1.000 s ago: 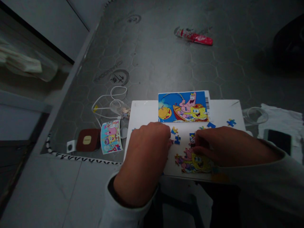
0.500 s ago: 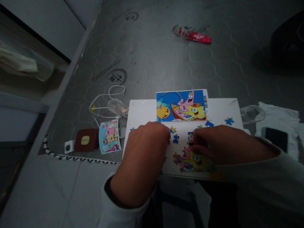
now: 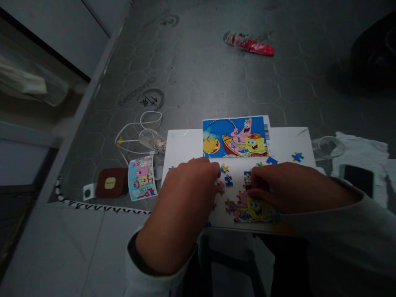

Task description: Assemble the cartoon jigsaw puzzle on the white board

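**Right hand pinches a puzzle piece at the edge of the part-built puzzle!**

And here's the close work: right thumb and forefinger clamp that piece, blue on its upper part, right by the puzzle's far edge. Touching it or just off? Cannot tell from here. The part-built puzzle lies near the close edge of the white tabletop, pink and yellow figures showing, its right side tucked beneath the right hand.

Over to the left hand, low over the board, knuckles up, a pink piece right beside it. Its fingertips are turned away, so whether they're together or apart, I cannot tell.

Between the hands, a yellow-and-blue piece and a dark blue piece lie loose. Further right sits another blue piece, out on its own. Across the far side stretches the picture card, boat, burger and all, overhanging the tabletop's far edge!
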The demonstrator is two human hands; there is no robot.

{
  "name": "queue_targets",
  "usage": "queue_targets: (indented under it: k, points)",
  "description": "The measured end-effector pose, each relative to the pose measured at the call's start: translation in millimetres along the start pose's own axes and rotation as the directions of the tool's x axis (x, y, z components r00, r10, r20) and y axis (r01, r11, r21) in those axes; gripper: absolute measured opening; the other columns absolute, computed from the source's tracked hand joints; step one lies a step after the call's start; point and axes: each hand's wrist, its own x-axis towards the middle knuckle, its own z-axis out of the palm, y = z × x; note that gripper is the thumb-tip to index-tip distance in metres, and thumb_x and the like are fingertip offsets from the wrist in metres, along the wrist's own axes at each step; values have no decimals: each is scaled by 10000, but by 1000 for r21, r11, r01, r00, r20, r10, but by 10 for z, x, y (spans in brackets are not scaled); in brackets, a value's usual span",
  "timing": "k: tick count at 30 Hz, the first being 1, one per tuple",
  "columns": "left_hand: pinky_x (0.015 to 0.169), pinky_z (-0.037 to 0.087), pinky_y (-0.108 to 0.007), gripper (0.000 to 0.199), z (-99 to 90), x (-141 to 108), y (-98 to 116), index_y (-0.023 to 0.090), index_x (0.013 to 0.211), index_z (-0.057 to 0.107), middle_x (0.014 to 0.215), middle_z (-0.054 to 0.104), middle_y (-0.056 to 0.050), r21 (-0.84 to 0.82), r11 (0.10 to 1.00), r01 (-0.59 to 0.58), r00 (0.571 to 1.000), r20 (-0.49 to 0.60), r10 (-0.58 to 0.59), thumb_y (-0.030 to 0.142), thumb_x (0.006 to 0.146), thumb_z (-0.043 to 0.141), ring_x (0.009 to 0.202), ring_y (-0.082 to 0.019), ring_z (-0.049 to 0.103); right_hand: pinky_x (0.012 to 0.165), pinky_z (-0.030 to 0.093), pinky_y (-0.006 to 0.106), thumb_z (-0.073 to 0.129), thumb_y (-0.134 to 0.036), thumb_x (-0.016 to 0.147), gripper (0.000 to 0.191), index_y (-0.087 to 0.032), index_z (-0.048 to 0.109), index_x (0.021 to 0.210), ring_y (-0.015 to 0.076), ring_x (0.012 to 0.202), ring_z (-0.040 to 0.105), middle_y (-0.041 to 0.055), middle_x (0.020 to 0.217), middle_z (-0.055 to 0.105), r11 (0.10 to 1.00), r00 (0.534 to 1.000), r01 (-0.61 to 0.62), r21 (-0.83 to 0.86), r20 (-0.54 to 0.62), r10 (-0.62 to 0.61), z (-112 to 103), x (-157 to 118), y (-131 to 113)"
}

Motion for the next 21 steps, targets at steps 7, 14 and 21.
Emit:
queue_targets:
  k: [7, 14, 21]
  points:
    - [670, 495, -391, 186, -33, -8, 119, 259, 1044, 855, 1097, 835, -104, 67, 998, 16, 999, 47, -19, 248, 1033, 670, 958, -358, 812, 572, 350, 336, 705, -439, 966, 216, -252, 730, 860, 210, 669, 670, 63, 801, 755, 1000, 1000, -8, 14, -4, 8, -13, 1, -26]
    - [721, 539, -397, 188, -33, 8, 138, 243, 1063, 854, 1103, 845, -134, 77, 997, 16, 999, 49, -20, 235, 1051, 667, 981, -341, 813, 548, 339, 327, 733, -447, 950, 239, -247, 712, 822, 188, 606, 640, 49, 747, 726, 999, 998, 33, 41, -52, -30, 12, 13, 0]
    - [804, 587, -449, 184, 58, -24, 72, 251, 1063, 840, 1035, 862, -109, -35, 994, -102, 994, -54, 100, 200, 1056, 663, 950, -347, 814, 563, 376, 334, 693, -481, 968, 253, -252, 747, 877, 213, 666, 701, 72, 819, 779, 1000, 1000, 15, 24, -8, -15, 2, 6, 2]
